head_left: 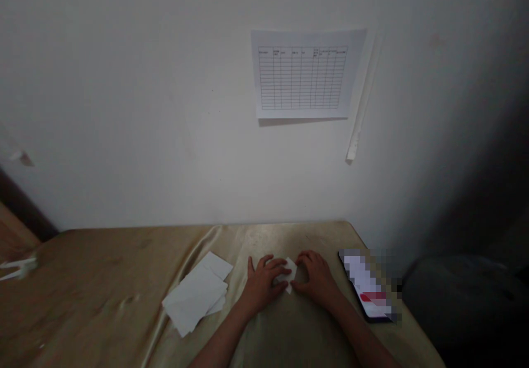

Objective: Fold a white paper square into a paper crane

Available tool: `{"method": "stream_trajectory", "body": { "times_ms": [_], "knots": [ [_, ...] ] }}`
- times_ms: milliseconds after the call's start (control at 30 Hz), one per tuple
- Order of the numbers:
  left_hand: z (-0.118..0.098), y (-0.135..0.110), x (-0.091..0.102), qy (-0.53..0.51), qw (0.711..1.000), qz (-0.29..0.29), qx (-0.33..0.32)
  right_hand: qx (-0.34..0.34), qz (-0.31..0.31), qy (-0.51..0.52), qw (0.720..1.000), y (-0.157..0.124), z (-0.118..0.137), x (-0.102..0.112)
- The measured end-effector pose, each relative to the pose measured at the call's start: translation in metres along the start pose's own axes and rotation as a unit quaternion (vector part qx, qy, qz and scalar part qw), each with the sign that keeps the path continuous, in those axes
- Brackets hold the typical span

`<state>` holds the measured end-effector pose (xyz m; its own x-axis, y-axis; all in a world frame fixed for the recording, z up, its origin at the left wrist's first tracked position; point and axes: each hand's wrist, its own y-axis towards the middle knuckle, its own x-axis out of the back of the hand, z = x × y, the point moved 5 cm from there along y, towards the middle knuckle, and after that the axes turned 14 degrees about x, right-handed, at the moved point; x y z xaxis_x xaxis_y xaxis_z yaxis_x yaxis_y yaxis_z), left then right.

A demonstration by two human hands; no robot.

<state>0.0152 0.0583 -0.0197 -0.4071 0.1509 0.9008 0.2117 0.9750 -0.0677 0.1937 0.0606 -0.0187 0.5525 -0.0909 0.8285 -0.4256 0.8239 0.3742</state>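
A small piece of white paper (pixel 291 273), apparently folded to a pointed shape, lies between my two hands on the cloth-covered table. My left hand (pixel 262 284) has its thumb and forefinger on the paper's left side, partly covering it, while its other fingers are spread. My right hand (pixel 317 275) is curled, with thumb and fingertips at the paper's right edge. To the left of my left hand rests a loose, overlapping stack of white paper sheets (pixel 196 296).
A phone (pixel 367 285) with a lit, partly blurred screen lies at the table's right edge. The shiny gold tablecloth (pixel 103 280) has creases. Behind the table, a printed chart (pixel 303 76) and a white strip (pixel 364 98) are on the wall.
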Motion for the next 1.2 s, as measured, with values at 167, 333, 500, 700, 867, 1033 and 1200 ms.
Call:
{"method": "stream_trajectory", "body": {
  "times_ms": [167,333,500,700,867,1033,1200],
  "knots": [
    [-0.002,-0.001,0.003,0.0,1.0,0.001,0.005,0.003,0.009,0.002,1.0,-0.002,0.004,0.0],
    [-0.003,-0.001,0.003,0.007,1.0,0.004,0.006,0.013,0.021,0.006,1.0,-0.004,0.004,-0.001],
    [-0.001,0.0,0.002,0.003,1.0,0.006,0.007,0.003,0.024,0.009,1.0,-0.005,-0.003,-0.006],
    [-0.003,-0.002,0.004,-0.001,1.0,0.007,0.007,0.003,0.028,0.042,0.999,-0.003,-0.006,0.001],
    [-0.005,-0.003,0.006,-0.008,1.0,-0.002,0.007,0.012,0.0,0.038,0.999,-0.002,-0.001,0.008],
    [-0.009,-0.003,0.007,-0.007,1.0,-0.008,0.011,0.005,-0.011,-0.004,1.0,0.001,0.004,0.006],
    [-0.01,-0.003,0.008,-0.01,1.0,-0.002,0.018,0.002,-0.028,-0.009,1.0,0.005,0.003,0.006]
  ]
}}
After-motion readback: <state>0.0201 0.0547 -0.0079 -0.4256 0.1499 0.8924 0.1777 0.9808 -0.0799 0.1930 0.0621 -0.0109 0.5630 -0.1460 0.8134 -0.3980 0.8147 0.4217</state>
